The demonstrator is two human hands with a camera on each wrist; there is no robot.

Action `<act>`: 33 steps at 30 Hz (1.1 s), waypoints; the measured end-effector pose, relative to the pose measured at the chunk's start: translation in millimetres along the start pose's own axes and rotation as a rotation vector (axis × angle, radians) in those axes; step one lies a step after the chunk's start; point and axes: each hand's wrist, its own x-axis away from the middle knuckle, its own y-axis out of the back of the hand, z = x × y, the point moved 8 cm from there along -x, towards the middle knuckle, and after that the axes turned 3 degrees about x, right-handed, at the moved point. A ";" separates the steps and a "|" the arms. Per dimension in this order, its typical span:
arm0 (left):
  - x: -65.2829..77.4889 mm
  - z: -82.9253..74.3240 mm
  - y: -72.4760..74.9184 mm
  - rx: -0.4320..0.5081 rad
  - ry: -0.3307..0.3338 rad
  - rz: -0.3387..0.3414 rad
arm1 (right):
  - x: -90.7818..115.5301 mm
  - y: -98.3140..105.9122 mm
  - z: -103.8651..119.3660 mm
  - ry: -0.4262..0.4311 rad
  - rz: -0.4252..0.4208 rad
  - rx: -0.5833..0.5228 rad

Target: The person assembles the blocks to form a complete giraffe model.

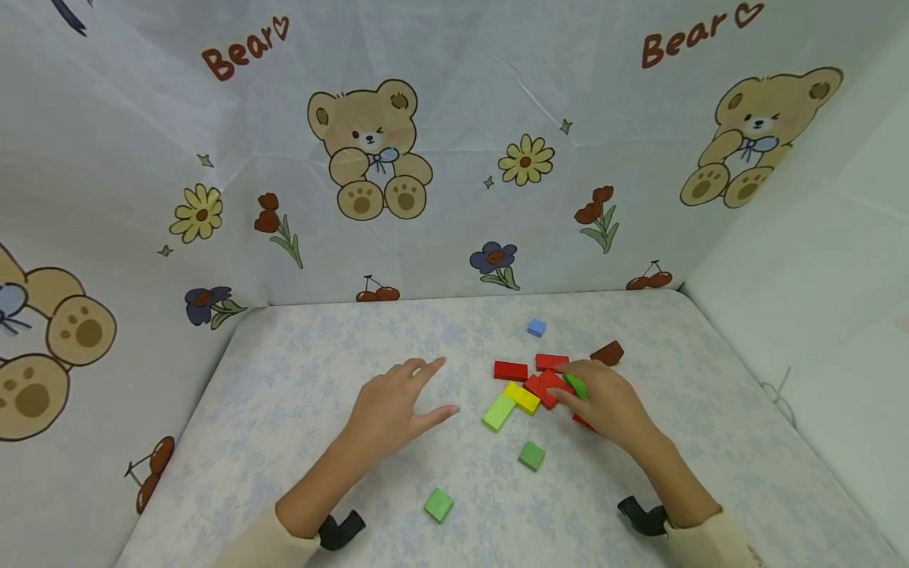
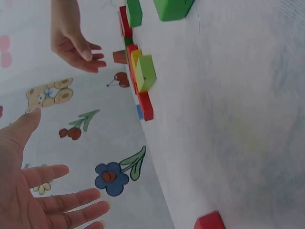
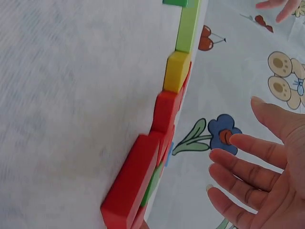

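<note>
My left hand [image 1: 390,410] hovers over the table left of a cluster of wooden blocks. Its fingers are spread and hold nothing; its palm [image 2: 24,191] shows bare in the left wrist view. Over the right part of the cluster is my right hand [image 1: 611,402], with loosely bent fingers and nothing between them in the right wrist view. Beneath and beside it lie red blocks [image 1: 536,390] and a bright green block [image 1: 576,386], partly hidden by the hand. A yellow block [image 1: 521,398] and a light green block [image 1: 499,412] continue the cluster leftward.
Nearer the front lie two green blocks, one green block [image 1: 531,456] close to the cluster and another green block [image 1: 439,505] further left. Behind are a small blue block [image 1: 536,327] and a brown block [image 1: 607,353]. A bear-printed cloth [image 1: 454,197] hangs behind the table.
</note>
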 end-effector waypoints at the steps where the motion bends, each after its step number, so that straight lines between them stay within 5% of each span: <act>1: -1.7 -3.5 -5.9 0.012 0.003 0.022 | -0.7 -1.9 2.3 0.004 0.005 -0.006; 9: -15.6 -14.4 -51.6 0.149 0.061 0.195 | -9.4 -22.3 16.1 0.018 0.082 -0.034; 17: -28.6 -19.4 -88.7 0.146 0.111 0.326 | -17.2 -42.8 22.7 0.019 0.159 -0.081; 27: -44.8 -38.7 -110.4 0.047 0.075 0.392 | -28.8 -57.1 22.7 0.015 0.193 -0.021; 33: -45.8 -49.8 -114.9 0.008 0.106 0.431 | -31.5 -58.8 23.9 -0.021 0.218 -0.009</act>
